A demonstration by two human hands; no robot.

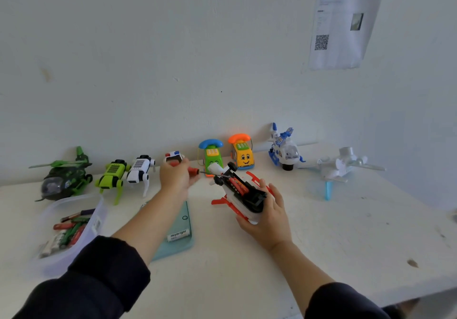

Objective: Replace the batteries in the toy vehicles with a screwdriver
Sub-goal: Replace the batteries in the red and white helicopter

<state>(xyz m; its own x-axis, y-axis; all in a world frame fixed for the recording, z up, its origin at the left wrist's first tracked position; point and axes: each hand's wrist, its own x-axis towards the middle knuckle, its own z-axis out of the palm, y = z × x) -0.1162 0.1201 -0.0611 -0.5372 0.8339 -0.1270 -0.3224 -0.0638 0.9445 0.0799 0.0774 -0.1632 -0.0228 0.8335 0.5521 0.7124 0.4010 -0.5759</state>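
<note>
My right hand point(265, 216) grips a white and red toy helicopter point(238, 193) turned upside down above the table. Its black battery compartment lies uncovered, and red batteries point(237, 185) show inside. My left hand point(175, 176) holds a red-handled screwdriver point(195, 171). The thin shaft points right, and its tip reaches the helicopter's underside close to the batteries.
Along the wall stand a green helicopter point(63, 176), a green robot dog point(111, 177), a white robot dog point(141, 170), a police car toy point(173, 157), two toy phones point(226, 154), a blue-white helicopter point(284, 151) and a white plane point(342, 164). A clear tub of batteries point(66, 229) and a teal case point(180, 234) lie left.
</note>
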